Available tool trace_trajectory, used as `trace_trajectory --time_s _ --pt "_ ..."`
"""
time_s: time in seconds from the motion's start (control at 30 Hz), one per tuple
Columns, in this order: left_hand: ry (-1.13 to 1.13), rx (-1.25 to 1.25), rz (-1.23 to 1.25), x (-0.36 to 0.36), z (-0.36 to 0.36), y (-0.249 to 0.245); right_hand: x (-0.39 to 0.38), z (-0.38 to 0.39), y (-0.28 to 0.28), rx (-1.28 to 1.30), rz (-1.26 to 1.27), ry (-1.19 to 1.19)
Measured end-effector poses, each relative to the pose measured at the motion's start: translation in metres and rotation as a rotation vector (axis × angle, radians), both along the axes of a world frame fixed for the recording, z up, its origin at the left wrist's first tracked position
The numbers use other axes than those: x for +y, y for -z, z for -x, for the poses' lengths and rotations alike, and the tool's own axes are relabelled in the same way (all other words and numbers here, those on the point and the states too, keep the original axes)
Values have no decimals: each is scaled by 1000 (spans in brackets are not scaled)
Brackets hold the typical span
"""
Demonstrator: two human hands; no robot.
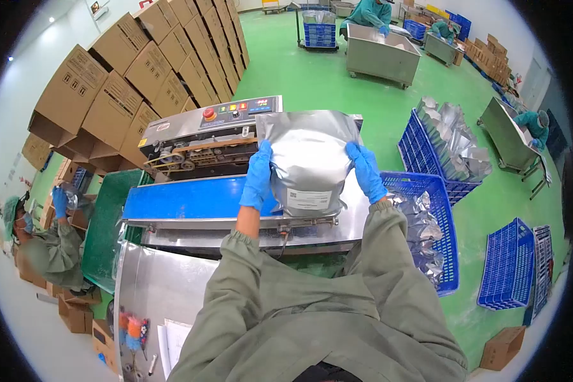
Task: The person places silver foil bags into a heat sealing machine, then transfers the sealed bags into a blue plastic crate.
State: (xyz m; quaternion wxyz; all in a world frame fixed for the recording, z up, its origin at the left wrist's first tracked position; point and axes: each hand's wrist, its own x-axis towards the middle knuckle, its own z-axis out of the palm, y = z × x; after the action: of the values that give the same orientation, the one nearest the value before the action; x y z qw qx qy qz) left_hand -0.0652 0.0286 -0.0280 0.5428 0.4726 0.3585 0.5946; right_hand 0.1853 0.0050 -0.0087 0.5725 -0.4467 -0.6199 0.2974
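A full silver foil bag (311, 153) is held up in front of me, with a printed white label (310, 200) near its lower edge. My left hand (257, 176), in a blue glove, grips the bag's left side. On the opposite side my right hand (365, 170), gloved the same way, is closed on the bag's edge. Behind and left of the bag stands a band sealing machine (219, 127) with a red button and a lit display. Its blue conveyor belt (184, 198) runs to the left below the bag, which overlaps the belt's right end in this view.
Blue crates (452, 235) of foil bags stand at my right, one further back. A green bin (102, 235) sits at the belt's left end. Cardboard boxes (118, 95) are stacked behind the machine. One person (51, 254) works at left; others stand by metal carts (382, 57) at the back.
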Motion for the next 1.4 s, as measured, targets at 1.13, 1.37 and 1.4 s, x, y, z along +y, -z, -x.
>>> trace_trajectory --time_s 1.13,1.37,1.4 --pt "-353 1367 -208 -55 85 -31 6 -116 120 363 499 6" --pt "-636 1827 -6 -77 144 10 43 -310 382 -102 974 579" --pt "-682 1683 81 -79 102 -2 51 -307 391 -102 909 639"
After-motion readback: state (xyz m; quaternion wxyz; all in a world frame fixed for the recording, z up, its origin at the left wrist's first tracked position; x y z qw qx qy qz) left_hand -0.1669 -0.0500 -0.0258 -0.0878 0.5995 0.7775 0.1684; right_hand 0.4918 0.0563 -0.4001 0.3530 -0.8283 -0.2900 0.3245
